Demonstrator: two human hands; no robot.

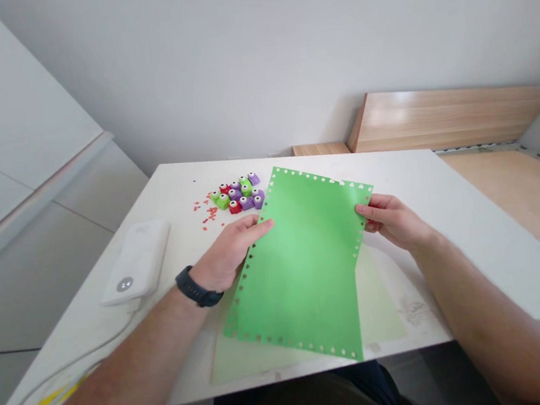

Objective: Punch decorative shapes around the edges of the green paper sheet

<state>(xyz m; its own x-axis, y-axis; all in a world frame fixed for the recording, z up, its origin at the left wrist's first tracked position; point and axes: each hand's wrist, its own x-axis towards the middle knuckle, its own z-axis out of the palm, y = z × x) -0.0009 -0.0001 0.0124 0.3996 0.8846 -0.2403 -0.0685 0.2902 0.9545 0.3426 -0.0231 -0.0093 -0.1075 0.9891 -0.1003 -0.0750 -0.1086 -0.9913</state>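
Note:
A green sheet of paper (pixel 310 256) is raised at a tilt over the white table, with small shapes punched along its edges. My left hand (pixel 231 249) grips its left edge, thumb on top and fingers behind. On the upper right edge, my right hand (pixel 388 215) pinches the sheet between thumb and fingers. A bit of red shows by the right fingers; I cannot make out what it is. Beyond the sheet stands a cluster of small purple, green and red craft punches (pixel 245 191), partly close to the sheet's left edge.
Red paper bits (pixel 211 214) lie scattered beside the punches. A pale mat (pixel 379 307) lies under the sheet. At the left is a white power bank (pixel 137 260) with a cable (pixel 105 341). A wooden headboard (pixel 450 114) stands against the wall at the right.

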